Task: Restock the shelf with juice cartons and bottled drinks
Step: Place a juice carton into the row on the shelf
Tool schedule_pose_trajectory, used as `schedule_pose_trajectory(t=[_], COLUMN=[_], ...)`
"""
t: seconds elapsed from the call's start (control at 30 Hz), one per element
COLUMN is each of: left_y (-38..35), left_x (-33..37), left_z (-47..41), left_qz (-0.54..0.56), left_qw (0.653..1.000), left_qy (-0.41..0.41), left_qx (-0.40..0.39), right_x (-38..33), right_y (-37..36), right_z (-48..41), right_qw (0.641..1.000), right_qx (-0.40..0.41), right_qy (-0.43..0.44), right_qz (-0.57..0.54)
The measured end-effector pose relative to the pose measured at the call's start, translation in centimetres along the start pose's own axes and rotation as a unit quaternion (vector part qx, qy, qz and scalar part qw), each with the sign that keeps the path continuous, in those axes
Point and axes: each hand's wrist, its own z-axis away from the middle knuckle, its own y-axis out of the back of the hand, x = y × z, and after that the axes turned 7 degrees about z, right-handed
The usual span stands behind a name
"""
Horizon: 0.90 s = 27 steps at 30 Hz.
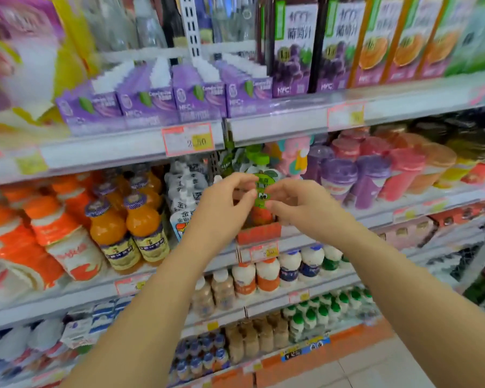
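Both my hands reach to the middle shelf point(305, 233). My left hand point(224, 204) and my right hand point(297, 204) pinch a green drink pouch with cartoon eyes point(261, 191) from either side, at its top. The pouch stands upright in an orange display box point(259, 233) at the shelf's front edge. More green-capped pouches point(249, 159) stand behind it. Small purple juice cartons point(163, 99) fill the shelf above, with tall grape juice cartons point(291, 46) to their right.
Orange juice bottles point(126, 228) and white pouches point(182, 191) stand left of my hands; purple and red cups point(370, 172) lie to the right. Small yogurt bottles point(289, 264) fill the lower shelves. The tiled floor point(375, 365) shows at bottom right.
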Motion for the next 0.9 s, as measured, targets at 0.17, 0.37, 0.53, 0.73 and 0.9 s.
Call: schedule_pose_trajectory(t=[0.17,0.37,0.53,0.73,0.9], left_y=[2.0,5.4,8.9,12.3,13.5], left_x=[4.6,8.2,9.1,9.3,9.3], left_z=[-3.4,-6.9,-10.2,-13.9,-14.6], left_qz=[-0.017,-0.09,-0.139,-0.196,-0.214], left_qw=[0.992,0.971,0.964,0.972,0.975], left_qy=[-0.084,-0.13,-0.114,-0.027,0.041], left_qx=[0.094,0.178,0.198,0.128,0.033], right_x=[-2.4,-6.1,-7.6,-8.6,-9.5], right_y=[5.5,10.4,12.8,13.8,14.5], right_z=[-3.5,-7.4,-9.8,-11.7,-12.3], right_qw=[0.994,0.976,0.961,0.919,0.894], right_qx=[0.036,0.054,0.074,-0.045,-0.065], right_qy=[0.101,0.21,0.248,0.236,0.249], right_qz=[-0.007,0.003,0.097,0.312,0.367])
